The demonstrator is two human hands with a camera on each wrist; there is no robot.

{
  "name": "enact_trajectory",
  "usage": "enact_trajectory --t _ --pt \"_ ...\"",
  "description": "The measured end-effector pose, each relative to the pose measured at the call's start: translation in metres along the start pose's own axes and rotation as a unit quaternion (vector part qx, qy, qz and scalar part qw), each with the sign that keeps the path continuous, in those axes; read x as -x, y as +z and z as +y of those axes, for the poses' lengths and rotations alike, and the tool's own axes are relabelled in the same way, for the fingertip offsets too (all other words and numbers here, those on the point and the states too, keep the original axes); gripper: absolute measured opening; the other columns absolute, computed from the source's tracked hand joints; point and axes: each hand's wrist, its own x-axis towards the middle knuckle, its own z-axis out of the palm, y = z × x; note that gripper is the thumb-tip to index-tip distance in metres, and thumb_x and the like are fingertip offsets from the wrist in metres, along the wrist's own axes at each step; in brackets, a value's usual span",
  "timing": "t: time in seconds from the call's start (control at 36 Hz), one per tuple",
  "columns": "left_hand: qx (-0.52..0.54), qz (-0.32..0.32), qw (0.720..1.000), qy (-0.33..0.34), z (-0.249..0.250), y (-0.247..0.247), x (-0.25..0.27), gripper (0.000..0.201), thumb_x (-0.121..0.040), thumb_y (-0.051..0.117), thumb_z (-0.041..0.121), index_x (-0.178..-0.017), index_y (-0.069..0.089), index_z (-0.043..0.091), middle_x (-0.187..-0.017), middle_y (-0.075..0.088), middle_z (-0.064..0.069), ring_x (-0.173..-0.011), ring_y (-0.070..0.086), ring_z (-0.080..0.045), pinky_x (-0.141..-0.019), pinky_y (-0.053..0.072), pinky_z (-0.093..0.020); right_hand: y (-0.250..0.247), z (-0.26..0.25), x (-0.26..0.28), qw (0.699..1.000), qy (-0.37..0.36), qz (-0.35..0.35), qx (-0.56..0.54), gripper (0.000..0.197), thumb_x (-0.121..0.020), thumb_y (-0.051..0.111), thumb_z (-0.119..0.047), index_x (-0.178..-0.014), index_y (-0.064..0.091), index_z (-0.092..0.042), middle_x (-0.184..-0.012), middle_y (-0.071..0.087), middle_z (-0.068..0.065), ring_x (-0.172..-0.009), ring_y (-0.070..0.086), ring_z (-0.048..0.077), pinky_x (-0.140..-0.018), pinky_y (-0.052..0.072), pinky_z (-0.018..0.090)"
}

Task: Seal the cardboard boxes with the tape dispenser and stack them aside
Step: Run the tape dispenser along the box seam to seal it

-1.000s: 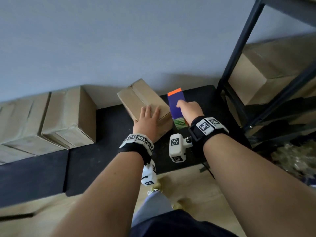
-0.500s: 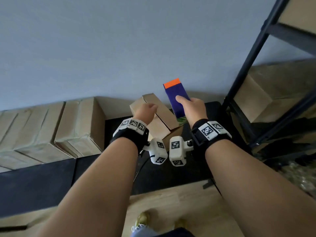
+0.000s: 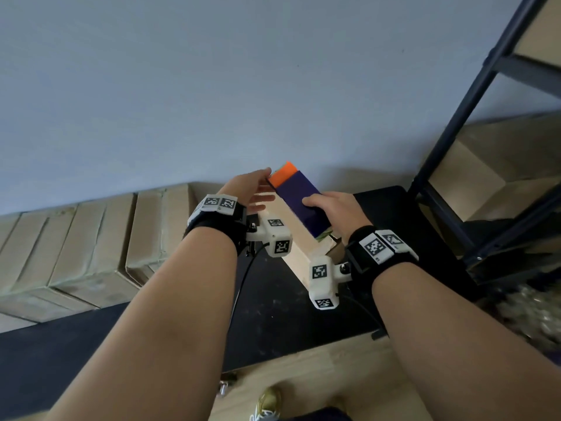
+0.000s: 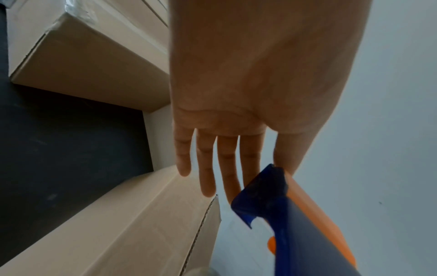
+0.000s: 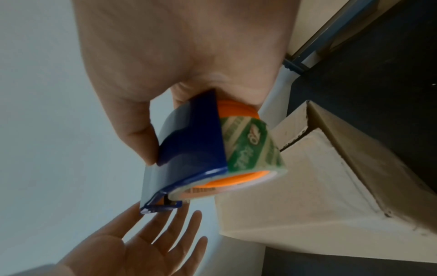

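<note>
Standing on a black mat [image 3: 273, 314], a plain brown cardboard box [image 3: 299, 238] sits beneath the blue-and-orange plastic tape dispenser [image 3: 299, 197], grasped by the person's right hand [image 3: 334, 208]; the left hand [image 3: 253, 189], fingers straight and spread, meets its orange tip.

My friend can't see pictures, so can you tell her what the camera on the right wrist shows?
The right hand grips a blue and orange tape dispenser loaded with a green-printed roll, above a cardboard box whose top flaps show a gap. The left hand reaches up, fingers spread, toward the dispenser's front end.
</note>
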Motion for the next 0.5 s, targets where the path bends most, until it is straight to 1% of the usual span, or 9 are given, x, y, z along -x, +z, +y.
enact_trajectory --t 0.08,0.17,0.22,0.28,0.31,0.36,0.42,0.47,0.5 --pt "0.023 -0.004 1.000 -0.014 -0.002 -0.008 -0.006 0.047 -0.094 0.045 0.055 -0.094 0.066 0.013 -0.095 0.073 -0.002 -0.095 0.068 -0.022 -0.091 0.049 -0.039 0.008 -0.002 0.004 1.000 -0.007 -0.009 -0.006 0.014 -0.079 0.073 -0.020 -0.082 0.076 -0.007 -0.084 0.074 0.015 -0.073 0.066 0.022 -0.072 0.050 0.033" --pt "0.038 -0.021 0.998 -0.036 -0.006 -0.016 -0.015 0.054 -0.097 0.040 0.052 -0.094 0.068 0.006 -0.092 0.074 -0.008 -0.099 0.068 -0.030 -0.101 0.046 -0.043 0.014 -0.004 0.009 1.000 -0.012 -0.004 -0.012 0.013 -0.081 0.072 -0.020 -0.085 0.076 -0.008 -0.089 0.074 0.016 -0.074 0.066 0.021 -0.071 0.049 0.031" --pt "0.025 -0.045 0.998 -0.043 -0.011 -0.021 -0.020 0.040 -0.096 0.046 0.040 -0.094 0.068 0.006 -0.093 0.075 -0.008 -0.104 0.067 -0.028 -0.107 0.040 -0.046 0.016 -0.005 0.010 1.000 -0.012 -0.003 -0.012 0.014 -0.081 0.072 -0.020 -0.087 0.077 -0.008 -0.089 0.074 0.014 -0.074 0.066 0.020 -0.071 0.049 0.030" --pt "-0.011 -0.088 0.995 -0.033 -0.010 -0.020 -0.016 0.024 -0.098 0.042 0.016 -0.098 0.066 0.012 -0.096 0.074 -0.005 -0.105 0.066 -0.025 -0.109 0.036 -0.046 0.017 -0.005 0.011 1.000 -0.010 0.001 -0.010 0.014 -0.082 0.071 -0.020 -0.088 0.077 -0.009 -0.087 0.074 0.012 -0.074 0.066 0.018 -0.069 0.049 0.028" --pt "-0.038 -0.098 0.994 -0.027 -0.010 -0.020 -0.017 0.031 -0.098 0.034 0.004 -0.099 0.064 0.015 -0.098 0.073 -0.005 -0.101 0.066 -0.024 -0.106 0.037 -0.043 0.017 -0.006 0.011 1.000 -0.007 0.005 -0.005 0.014 -0.082 0.071 -0.020 -0.088 0.077 -0.009 -0.086 0.074 0.010 -0.074 0.065 0.017 -0.069 0.048 0.027" --pt "-0.045 -0.098 0.994 -0.024 -0.008 -0.021 -0.017 0.038 -0.098 0.028 -0.001 -0.102 0.062 0.017 -0.106 0.068 -0.005 -0.093 0.065 -0.021 -0.098 0.035 -0.039 0.016 -0.006 0.011 1.000 -0.003 0.012 0.004 0.017 -0.082 0.071 -0.021 -0.089 0.077 -0.007 -0.087 0.074 0.009 -0.074 0.065 0.017 -0.071 0.047 0.028" --pt "-0.061 -0.114 0.992 -0.014 -0.010 -0.026 -0.021 0.042 -0.096 0.028 -0.008 -0.111 0.060 0.014 -0.110 0.066 -0.002 -0.099 0.063 -0.022 -0.106 0.031 -0.044 0.016 -0.007 0.011 1.000 0.001 0.019 0.008 0.020 -0.081 0.072 -0.021 -0.091 0.076 -0.003 -0.087 0.074 0.010 -0.074 0.064 0.017 -0.071 0.047 0.028" --pt "-0.082 -0.140 0.987 0.001 -0.012 -0.028 -0.028 0.053 -0.091 0.023 -0.020 -0.107 0.058 0.016 -0.111 0.064 0.002 -0.110 0.059 -0.024 -0.112 0.023 -0.048 0.016 -0.008 0.011 1.000 0.007 0.021 0.004 0.020 -0.081 0.071 -0.019 -0.092 0.076 -0.003 -0.083 0.073 0.007 -0.070 0.064 0.014 -0.066 0.047 0.023" --pt "-0.096 -0.147 0.984 0.002 -0.011 -0.028 -0.024 0.055 -0.090 0.023 -0.021 -0.105 0.058 0.018 -0.111 0.063 0.003 -0.111 0.059 -0.023 -0.111 0.025 -0.047 0.016 -0.009 0.011 1.000 0.011 0.022 0.003 0.019 -0.082 0.071 -0.019 -0.093 0.076 -0.004 -0.082 0.073 0.005 -0.069 0.064 0.013 -0.063 0.047 0.022"
